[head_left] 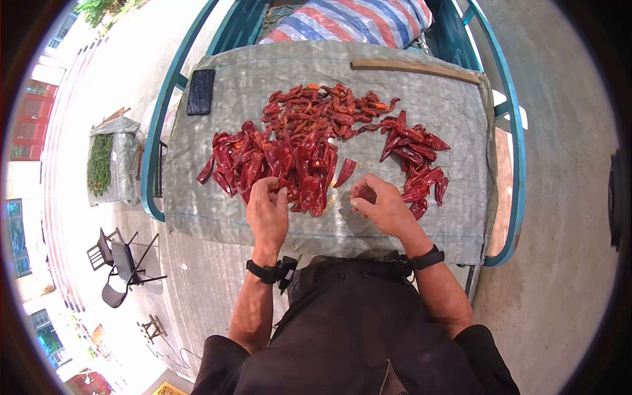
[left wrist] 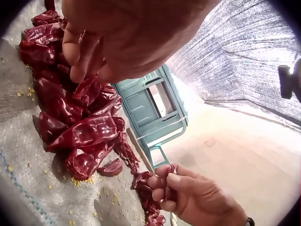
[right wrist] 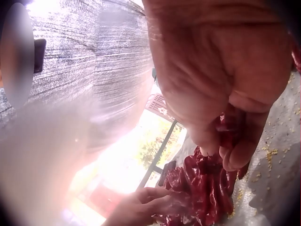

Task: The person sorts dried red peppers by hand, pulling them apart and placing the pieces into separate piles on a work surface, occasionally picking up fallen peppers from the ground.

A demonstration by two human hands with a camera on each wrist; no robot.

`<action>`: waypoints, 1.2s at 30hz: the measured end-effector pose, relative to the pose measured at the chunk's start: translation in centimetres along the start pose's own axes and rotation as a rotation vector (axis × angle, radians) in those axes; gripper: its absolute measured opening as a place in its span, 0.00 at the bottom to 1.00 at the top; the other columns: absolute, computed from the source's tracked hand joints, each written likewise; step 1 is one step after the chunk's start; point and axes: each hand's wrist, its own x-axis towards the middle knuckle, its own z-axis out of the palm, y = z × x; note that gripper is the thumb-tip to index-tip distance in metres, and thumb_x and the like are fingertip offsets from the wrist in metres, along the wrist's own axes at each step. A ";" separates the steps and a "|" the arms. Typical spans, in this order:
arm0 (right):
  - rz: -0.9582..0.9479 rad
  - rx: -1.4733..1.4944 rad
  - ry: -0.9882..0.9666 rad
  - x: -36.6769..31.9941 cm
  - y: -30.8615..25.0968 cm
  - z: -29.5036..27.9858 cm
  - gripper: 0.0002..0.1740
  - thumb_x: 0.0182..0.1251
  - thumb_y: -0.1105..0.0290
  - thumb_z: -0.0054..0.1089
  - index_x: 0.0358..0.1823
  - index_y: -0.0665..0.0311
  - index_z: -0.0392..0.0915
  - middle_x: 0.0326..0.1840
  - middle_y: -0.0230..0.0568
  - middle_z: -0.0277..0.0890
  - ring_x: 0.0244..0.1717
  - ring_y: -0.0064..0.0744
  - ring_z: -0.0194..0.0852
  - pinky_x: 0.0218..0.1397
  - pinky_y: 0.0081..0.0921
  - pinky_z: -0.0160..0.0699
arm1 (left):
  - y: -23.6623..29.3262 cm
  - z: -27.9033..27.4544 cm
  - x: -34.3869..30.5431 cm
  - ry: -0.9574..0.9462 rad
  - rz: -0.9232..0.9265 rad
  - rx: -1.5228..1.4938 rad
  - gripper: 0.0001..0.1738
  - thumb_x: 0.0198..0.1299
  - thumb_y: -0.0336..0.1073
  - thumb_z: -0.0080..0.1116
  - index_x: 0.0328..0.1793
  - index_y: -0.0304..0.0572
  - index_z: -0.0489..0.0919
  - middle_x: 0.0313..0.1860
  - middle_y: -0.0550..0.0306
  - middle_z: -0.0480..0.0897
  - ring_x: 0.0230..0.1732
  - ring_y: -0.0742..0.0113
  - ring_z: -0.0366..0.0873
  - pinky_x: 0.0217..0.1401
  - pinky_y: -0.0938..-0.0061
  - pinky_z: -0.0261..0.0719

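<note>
Glossy red dried peppers (head_left: 299, 161) lie heaped on a grey woven sheet (head_left: 217, 210). At the heap's near edge is my left hand (head_left: 266, 214), fingers reaching down loosely bent; the left wrist view shows its fingertips over large peppers (left wrist: 87, 134), and whether they touch one is unclear. My right hand (head_left: 388, 207) is raised above the sheet, right of the heap. Its thumb and fingers pinch a small dark red pepper piece (right wrist: 228, 129), also visible in the left wrist view. One loose pepper (head_left: 345, 172) lies between the heap and my right hand.
A smaller group of peppers (head_left: 418, 155) lies to the right. Yellow seeds (left wrist: 77, 181) are scattered on the sheet. A dark phone-like slab (head_left: 201, 92) rests at the back left, a wooden strip (head_left: 415, 69) at the back right. Teal rails (head_left: 517, 164) flank the sheet.
</note>
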 end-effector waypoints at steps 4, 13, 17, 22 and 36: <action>0.032 0.045 -0.003 0.2 -0.1 0.0 0.08 0.76 0.74 0.66 0.50 0.68 0.78 0.39 0.33 0.82 0.39 0.21 0.82 0.41 0.27 0.84 | -0.5 0.1 -0.3 0.008 0.030 0.047 0.12 0.68 0.24 0.68 0.57 0.36 0.84 0.51 0.49 0.87 0.41 0.59 0.86 0.48 0.63 0.84; 0.019 0.133 -0.012 0.9 -0.1 0.4 0.10 0.79 0.73 0.64 0.56 0.68 0.81 0.42 0.32 0.83 0.42 0.22 0.83 0.45 0.27 0.88 | -0.1 0.2 -0.7 -0.003 0.137 0.013 0.14 0.68 0.21 0.64 0.59 0.38 0.86 0.53 0.51 0.87 0.46 0.59 0.87 0.51 0.64 0.85; 0.016 0.030 -0.019 1.1 -0.1 0.7 0.13 0.77 0.72 0.67 0.58 0.69 0.81 0.39 0.32 0.83 0.40 0.21 0.82 0.43 0.25 0.83 | -0.2 0.2 -0.7 0.008 0.109 0.011 0.13 0.68 0.21 0.64 0.57 0.37 0.87 0.53 0.51 0.87 0.45 0.59 0.87 0.50 0.65 0.84; 0.050 -0.042 0.008 1.3 0.1 1.7 0.18 0.73 0.73 0.72 0.60 0.69 0.81 0.38 0.31 0.82 0.39 0.21 0.80 0.44 0.25 0.81 | -0.7 0.0 -1.0 0.019 0.065 -0.021 0.11 0.69 0.21 0.64 0.55 0.38 0.86 0.48 0.52 0.86 0.43 0.59 0.86 0.47 0.66 0.84; -0.112 -0.126 -0.085 1.2 0.6 3.0 0.19 0.66 0.73 0.75 0.55 0.71 0.82 0.43 0.45 0.88 0.44 0.36 0.88 0.52 0.36 0.87 | 3.5 1.8 -3.7 -0.358 -0.159 -0.558 0.12 0.74 0.26 0.69 0.60 0.33 0.84 0.39 0.62 0.86 0.38 0.79 0.80 0.42 0.80 0.81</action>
